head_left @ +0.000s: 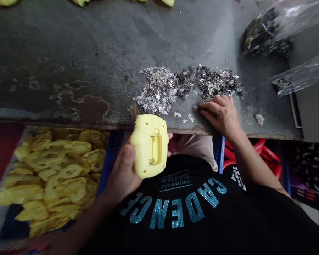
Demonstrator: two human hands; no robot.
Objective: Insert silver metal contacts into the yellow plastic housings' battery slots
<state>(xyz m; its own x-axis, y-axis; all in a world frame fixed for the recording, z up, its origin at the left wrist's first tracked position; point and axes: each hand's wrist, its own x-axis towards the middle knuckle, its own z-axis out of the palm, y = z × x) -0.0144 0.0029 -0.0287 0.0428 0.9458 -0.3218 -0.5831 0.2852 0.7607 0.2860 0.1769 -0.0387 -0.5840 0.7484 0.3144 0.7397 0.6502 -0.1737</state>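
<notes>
My left hand (pixel 126 164) grips a yellow plastic toy housing (pixel 143 156) just off the table's front edge. Its back faces up and shows a rectangular battery compartment (pixel 156 148), screw holes and a patch of small speaker holes. Over the table, my right hand (pixel 222 115) has its fingertips bent together at the near edge of a dark pile of small metal contact plates (pixel 215 81). Whatever the fingertips pinch, if anything, is hidden. A brighter pile of metal contact plates (pixel 158 90) lies to the left, and a few loose plates (pixel 190 118) are scattered between the hands.
Below the table on the left, a bin holds many yellow plastic shells (pixel 61 173). Clear bags of metal parts (pixel 266 35) rest at the back right, against a grey box (pixel 312 117). A whitish scrap (pixel 259 119) lies on the worn metal table (pixel 108 53).
</notes>
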